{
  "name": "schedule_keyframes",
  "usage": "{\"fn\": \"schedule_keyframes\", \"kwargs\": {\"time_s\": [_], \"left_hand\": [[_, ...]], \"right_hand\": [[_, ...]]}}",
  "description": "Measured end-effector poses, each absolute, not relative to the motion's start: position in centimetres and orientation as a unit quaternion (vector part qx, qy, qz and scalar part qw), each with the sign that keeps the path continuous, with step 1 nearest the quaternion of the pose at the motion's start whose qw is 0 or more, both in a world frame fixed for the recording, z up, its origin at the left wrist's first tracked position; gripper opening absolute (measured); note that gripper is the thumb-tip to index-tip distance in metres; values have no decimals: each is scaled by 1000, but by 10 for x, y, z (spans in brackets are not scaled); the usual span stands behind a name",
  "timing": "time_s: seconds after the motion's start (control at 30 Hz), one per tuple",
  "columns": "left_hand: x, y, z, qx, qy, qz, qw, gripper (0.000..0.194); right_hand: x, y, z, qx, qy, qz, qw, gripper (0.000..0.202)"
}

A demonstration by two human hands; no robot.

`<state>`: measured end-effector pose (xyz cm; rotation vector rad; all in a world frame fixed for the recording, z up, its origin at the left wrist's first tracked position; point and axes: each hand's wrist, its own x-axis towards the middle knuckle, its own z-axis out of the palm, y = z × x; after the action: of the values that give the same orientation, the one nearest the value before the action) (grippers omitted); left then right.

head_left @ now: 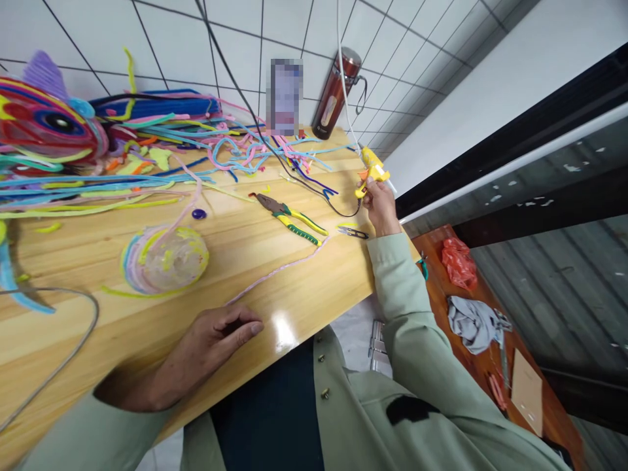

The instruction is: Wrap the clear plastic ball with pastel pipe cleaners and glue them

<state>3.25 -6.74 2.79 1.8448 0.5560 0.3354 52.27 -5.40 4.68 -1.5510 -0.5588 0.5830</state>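
My right hand [380,199] is closed round a yellow hot glue gun [373,165] at the table's right end. My left hand [220,333] rests by the near edge, fingers curled and thumb along the side. A twisted pink pipe cleaner [279,268] runs in under those fingers; its end there is hidden. Beyond it lie yellow-green pliers [294,219] and small thread snips [353,232]. Left of the pliers is a round clear piece [176,258] wrapped partly in pastel pipe cleaners, with a dark blue bead-like disc [199,214] behind it.
Many loose pipe cleaners [235,154] spread along the tiled wall. A colourful fish-like figure [49,124] stands at far left. A red-brown flask [336,95] and a blurred phone-like object [284,98] stand at the back. Cords cross the table; a lower wooden surface [520,333] lies right.
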Motion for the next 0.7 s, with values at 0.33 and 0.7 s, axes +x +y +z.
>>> {"fn": "schedule_keyframes", "kwargs": {"time_s": [0.33, 0.7], "left_hand": [[34, -67, 31, 786, 229, 153, 553, 31], [33, -69, 29, 783, 240, 161, 551, 24]], "right_hand": [[548, -31, 28, -625, -108, 388, 669, 24], [575, -14, 9, -554, -52, 362, 748, 24]]}}
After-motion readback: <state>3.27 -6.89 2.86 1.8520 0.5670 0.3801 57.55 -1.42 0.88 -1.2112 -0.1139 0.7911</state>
